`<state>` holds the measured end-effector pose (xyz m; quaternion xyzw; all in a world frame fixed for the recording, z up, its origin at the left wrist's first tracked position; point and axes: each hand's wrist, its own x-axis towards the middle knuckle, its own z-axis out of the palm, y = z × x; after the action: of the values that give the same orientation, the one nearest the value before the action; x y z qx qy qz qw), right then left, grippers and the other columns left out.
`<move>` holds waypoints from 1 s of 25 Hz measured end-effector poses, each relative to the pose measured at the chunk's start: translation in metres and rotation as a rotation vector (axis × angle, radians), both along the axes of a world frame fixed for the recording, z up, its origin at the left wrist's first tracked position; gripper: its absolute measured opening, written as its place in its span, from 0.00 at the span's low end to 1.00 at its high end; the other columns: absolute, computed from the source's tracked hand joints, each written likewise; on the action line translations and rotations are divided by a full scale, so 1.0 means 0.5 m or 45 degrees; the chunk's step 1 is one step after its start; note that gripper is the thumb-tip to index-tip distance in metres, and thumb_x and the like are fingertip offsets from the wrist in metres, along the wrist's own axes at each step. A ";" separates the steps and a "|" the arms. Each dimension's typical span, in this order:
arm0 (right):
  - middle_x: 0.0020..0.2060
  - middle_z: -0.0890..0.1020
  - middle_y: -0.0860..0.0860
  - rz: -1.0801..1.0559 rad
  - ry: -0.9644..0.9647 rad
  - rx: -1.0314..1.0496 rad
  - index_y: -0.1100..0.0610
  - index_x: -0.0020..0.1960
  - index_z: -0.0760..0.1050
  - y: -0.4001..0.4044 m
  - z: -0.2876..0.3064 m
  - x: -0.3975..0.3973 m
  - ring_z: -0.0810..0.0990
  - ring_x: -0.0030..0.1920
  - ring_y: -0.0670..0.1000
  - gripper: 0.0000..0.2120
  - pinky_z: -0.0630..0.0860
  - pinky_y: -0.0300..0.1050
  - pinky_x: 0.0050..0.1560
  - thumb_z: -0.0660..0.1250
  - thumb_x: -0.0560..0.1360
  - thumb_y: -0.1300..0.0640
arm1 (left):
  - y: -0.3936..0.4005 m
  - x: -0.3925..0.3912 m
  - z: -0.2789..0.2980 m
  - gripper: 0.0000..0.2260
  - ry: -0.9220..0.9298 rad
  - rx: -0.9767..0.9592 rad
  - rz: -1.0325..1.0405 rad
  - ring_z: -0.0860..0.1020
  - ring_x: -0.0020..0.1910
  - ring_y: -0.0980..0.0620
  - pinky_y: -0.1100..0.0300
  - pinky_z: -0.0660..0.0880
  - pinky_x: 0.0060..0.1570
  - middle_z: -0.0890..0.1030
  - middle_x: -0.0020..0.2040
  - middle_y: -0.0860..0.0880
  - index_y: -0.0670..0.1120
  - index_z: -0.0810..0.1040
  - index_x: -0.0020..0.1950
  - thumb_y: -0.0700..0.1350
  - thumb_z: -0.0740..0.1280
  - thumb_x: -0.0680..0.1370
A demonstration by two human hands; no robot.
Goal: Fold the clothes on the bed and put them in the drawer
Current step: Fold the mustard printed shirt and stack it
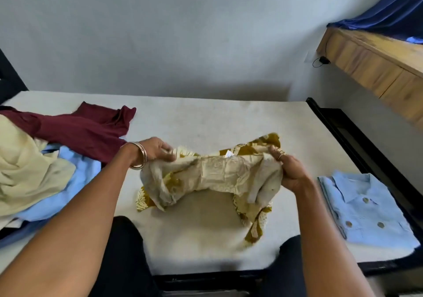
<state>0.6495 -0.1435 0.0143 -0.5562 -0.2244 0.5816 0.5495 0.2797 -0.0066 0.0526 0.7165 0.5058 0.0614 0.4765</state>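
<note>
I see both hands holding a cream and mustard patterned garment (pixel 212 173) just above the middle of the bed (pixel 206 118). The left hand (pixel 158 149) pinches its left edge, the right hand (pixel 290 171) grips its right edge, fingers curled. A folded light blue shirt (pixel 364 207) lies at right; unfolded clothes (pixel 52 150) are heaped at left.

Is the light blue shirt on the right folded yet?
Folded: the light blue shirt lies as a neat flat rectangle on the bed, collar and buttons facing up.
</note>
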 end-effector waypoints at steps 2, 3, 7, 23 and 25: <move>0.45 0.85 0.61 -0.067 -0.226 -0.248 0.68 0.55 0.79 -0.015 -0.080 -0.025 0.84 0.41 0.57 0.19 0.82 0.50 0.41 0.69 0.77 0.52 | -0.014 -0.017 -0.074 0.10 0.584 -0.033 -0.235 0.73 0.33 0.54 0.61 0.69 0.35 0.77 0.33 0.53 0.48 0.80 0.37 0.52 0.75 0.71; 0.42 0.85 0.61 -0.043 -0.368 -0.376 0.69 0.53 0.80 -0.027 -0.115 -0.038 0.83 0.39 0.56 0.20 0.81 0.49 0.39 0.68 0.78 0.50 | -0.024 -0.023 -0.108 0.13 0.757 -0.043 -0.250 0.73 0.34 0.52 0.60 0.68 0.35 0.77 0.34 0.51 0.47 0.78 0.36 0.55 0.75 0.71; 0.39 0.83 0.59 0.038 -0.686 -0.492 0.67 0.47 0.81 -0.024 -0.174 -0.050 0.79 0.39 0.55 0.23 0.75 0.50 0.40 0.67 0.78 0.45 | -0.042 -0.039 -0.186 0.21 0.686 0.119 0.200 0.77 0.36 0.45 0.55 0.68 0.36 0.76 0.30 0.45 0.44 0.74 0.32 0.61 0.71 0.72; 0.47 0.84 0.56 -0.307 -1.122 -0.461 0.62 0.52 0.82 -0.070 -0.320 -0.179 0.80 0.49 0.55 0.09 0.70 0.43 0.46 0.69 0.73 0.68 | -0.161 0.079 -0.400 0.25 0.312 -0.019 0.679 0.79 0.55 0.42 0.52 0.75 0.54 0.82 0.55 0.42 0.43 0.72 0.63 0.42 0.76 0.68; 0.49 0.83 0.57 -0.292 -1.140 -0.446 0.62 0.57 0.81 -0.058 -0.339 -0.188 0.79 0.51 0.57 0.12 0.73 0.47 0.49 0.71 0.73 0.66 | -0.174 0.087 -0.408 0.21 0.355 0.144 0.657 0.80 0.51 0.42 0.51 0.77 0.47 0.82 0.49 0.43 0.44 0.69 0.59 0.41 0.74 0.69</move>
<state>0.5553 -0.1722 -0.1550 -0.8566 -0.2747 0.2503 0.3580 0.3233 -0.0934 -0.1514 0.5911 0.7276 0.1098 0.3305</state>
